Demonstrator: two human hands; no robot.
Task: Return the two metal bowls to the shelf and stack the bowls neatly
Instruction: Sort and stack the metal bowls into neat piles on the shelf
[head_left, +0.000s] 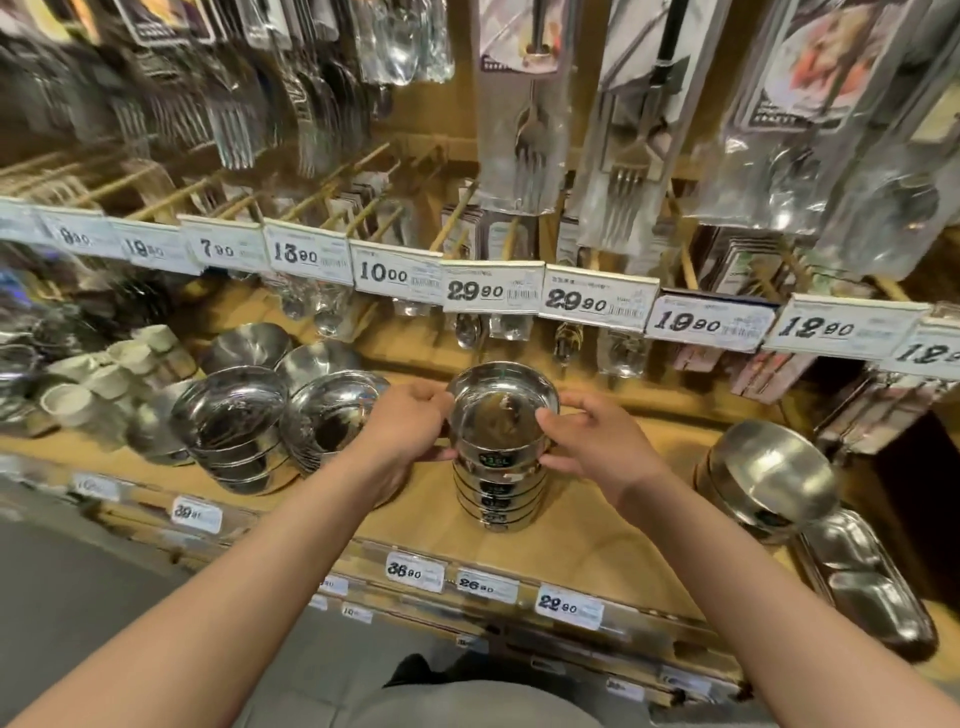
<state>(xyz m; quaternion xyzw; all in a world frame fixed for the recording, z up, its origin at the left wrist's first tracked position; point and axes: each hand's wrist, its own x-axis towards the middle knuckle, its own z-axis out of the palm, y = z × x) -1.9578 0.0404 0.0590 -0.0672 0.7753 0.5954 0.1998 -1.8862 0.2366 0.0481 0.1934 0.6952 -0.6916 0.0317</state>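
Bare shelf (597, 525) lies open right of the central bowl stack (498, 483). Leaning bowls (234, 426) crowd its left; hanging packs (524, 104) block overhead

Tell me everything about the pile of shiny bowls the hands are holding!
The stack of bowls is shiny silver metal, with straight-sided round bowls nested upright one inside another. Dark labels run down the front. The top bowl is empty and mirrors the lights. The stack stands on the wooden shelf, near the middle. The left hand grips its left side and the right hand grips its right side, both around the upper bowls.
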